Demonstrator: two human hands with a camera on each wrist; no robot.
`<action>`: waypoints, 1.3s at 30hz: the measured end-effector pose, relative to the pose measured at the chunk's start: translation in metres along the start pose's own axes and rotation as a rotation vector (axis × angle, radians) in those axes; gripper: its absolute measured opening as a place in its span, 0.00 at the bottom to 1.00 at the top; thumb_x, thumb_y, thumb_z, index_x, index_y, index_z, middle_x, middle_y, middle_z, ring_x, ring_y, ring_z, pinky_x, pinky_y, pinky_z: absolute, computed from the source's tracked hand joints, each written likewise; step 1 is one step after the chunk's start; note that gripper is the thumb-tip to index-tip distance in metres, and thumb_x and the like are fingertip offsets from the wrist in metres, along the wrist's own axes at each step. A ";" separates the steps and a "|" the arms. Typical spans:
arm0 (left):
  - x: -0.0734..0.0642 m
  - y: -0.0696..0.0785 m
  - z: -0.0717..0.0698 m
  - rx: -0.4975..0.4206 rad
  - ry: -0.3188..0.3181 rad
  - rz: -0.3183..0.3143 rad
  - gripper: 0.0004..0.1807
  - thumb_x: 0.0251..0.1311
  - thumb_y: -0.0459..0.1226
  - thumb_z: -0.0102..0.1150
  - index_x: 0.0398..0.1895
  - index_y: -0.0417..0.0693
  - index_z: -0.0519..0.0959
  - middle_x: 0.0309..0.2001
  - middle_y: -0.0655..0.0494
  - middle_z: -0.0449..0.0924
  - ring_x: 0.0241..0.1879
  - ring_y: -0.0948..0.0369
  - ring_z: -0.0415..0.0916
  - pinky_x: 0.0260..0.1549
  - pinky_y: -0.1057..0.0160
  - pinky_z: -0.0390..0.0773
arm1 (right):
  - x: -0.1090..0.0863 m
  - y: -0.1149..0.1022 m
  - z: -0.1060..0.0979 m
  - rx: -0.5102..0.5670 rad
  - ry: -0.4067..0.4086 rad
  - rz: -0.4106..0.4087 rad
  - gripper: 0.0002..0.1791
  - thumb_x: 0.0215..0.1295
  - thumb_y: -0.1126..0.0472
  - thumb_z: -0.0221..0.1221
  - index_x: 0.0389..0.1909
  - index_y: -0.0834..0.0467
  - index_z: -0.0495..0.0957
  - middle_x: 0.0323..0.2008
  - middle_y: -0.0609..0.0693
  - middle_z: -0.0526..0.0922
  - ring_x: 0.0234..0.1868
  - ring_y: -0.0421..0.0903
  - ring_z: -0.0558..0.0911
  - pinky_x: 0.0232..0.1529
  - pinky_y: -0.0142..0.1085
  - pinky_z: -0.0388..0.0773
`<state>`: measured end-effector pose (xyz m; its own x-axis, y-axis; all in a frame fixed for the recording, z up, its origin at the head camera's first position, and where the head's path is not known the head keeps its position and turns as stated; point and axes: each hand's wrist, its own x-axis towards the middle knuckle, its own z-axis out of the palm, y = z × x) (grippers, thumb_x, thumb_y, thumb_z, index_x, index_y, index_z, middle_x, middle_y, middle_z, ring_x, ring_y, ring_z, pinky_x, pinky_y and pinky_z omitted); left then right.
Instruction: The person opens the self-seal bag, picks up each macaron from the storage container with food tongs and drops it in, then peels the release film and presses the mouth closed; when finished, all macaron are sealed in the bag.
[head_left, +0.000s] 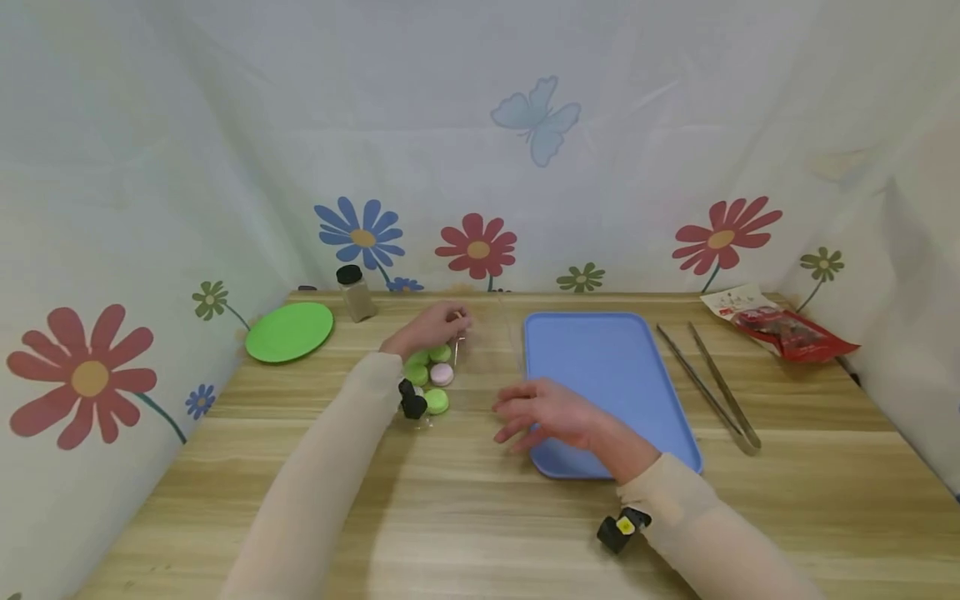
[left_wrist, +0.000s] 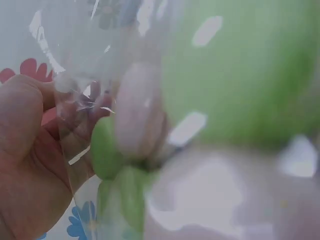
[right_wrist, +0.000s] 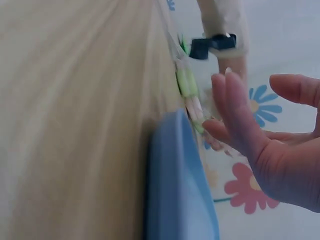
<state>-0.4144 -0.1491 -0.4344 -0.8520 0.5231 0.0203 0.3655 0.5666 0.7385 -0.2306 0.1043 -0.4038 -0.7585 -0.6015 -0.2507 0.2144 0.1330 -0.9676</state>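
A clear plastic bag (head_left: 483, 354) lies left of centre on the table, with green and pale pink macarons (head_left: 437, 402) in its left part. My left hand (head_left: 433, 327) pinches the bag's far side between thumb and fingers. Close up in the left wrist view, the shiny film covers a large green macaron (left_wrist: 240, 70) and partly hides the fingertips. My right hand (head_left: 551, 410) hovers over the left edge of a blue tray (head_left: 600, 358), its fingers spread and holding nothing. The same hand (right_wrist: 285, 160) appears above the tray rim in the right wrist view.
Farther left are a green plate (head_left: 290, 332) and a black-lidded jar (head_left: 356, 296). Metal tongs (head_left: 712, 387) lie right of the tray, and a red and white snack packet (head_left: 787, 329) rests at the back right. A flowered curtain (head_left: 420, 150) hangs behind the table.
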 end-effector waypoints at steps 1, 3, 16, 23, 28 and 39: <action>-0.001 -0.001 0.000 -0.007 0.008 0.007 0.16 0.77 0.40 0.49 0.51 0.35 0.77 0.34 0.47 0.80 0.34 0.55 0.80 0.33 0.61 0.80 | -0.001 -0.002 -0.004 -0.027 0.016 -0.006 0.34 0.73 0.61 0.54 0.71 0.75 0.56 0.67 0.71 0.67 0.50 0.60 0.84 0.47 0.51 0.84; -0.004 -0.001 0.001 -0.027 0.005 0.008 0.15 0.78 0.38 0.46 0.50 0.33 0.75 0.32 0.45 0.79 0.32 0.54 0.79 0.31 0.61 0.79 | -0.002 -0.005 -0.012 -0.086 0.045 -0.014 0.33 0.73 0.60 0.54 0.70 0.75 0.59 0.66 0.70 0.69 0.50 0.60 0.84 0.45 0.50 0.84; -0.057 0.005 -0.002 -0.201 -0.167 -0.136 0.15 0.80 0.41 0.41 0.48 0.35 0.70 0.37 0.43 0.83 0.32 0.53 0.83 0.26 0.62 0.82 | -0.015 -0.026 -0.050 -0.483 0.173 -0.068 0.19 0.73 0.56 0.58 0.51 0.68 0.82 0.43 0.60 0.86 0.41 0.53 0.87 0.41 0.42 0.86; -0.103 0.008 -0.004 -0.413 -0.295 -0.257 0.17 0.80 0.43 0.38 0.53 0.34 0.65 0.41 0.39 0.84 0.34 0.50 0.85 0.31 0.54 0.86 | 0.000 -0.024 -0.061 -0.675 0.149 -0.178 0.13 0.69 0.58 0.62 0.42 0.65 0.85 0.35 0.58 0.86 0.36 0.52 0.85 0.37 0.39 0.84; -0.125 0.004 -0.007 -0.474 -0.364 -0.227 0.17 0.78 0.41 0.44 0.59 0.37 0.64 0.46 0.37 0.85 0.42 0.44 0.85 0.41 0.48 0.85 | 0.015 -0.027 -0.064 -0.760 0.113 -0.266 0.05 0.65 0.64 0.65 0.38 0.61 0.85 0.29 0.50 0.85 0.30 0.46 0.83 0.35 0.37 0.82; -0.116 0.003 0.010 -0.510 0.057 -0.187 0.22 0.70 0.45 0.60 0.55 0.35 0.81 0.46 0.44 0.86 0.47 0.53 0.85 0.47 0.57 0.84 | 0.027 -0.028 -0.075 -0.739 0.131 -0.265 0.17 0.65 0.66 0.65 0.54 0.64 0.82 0.33 0.51 0.86 0.33 0.46 0.84 0.36 0.40 0.83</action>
<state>-0.3109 -0.2021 -0.4411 -0.9092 0.3995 -0.1170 -0.0106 0.2587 0.9659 -0.3035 0.1430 -0.3856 -0.8031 -0.5949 0.0331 -0.4119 0.5144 -0.7522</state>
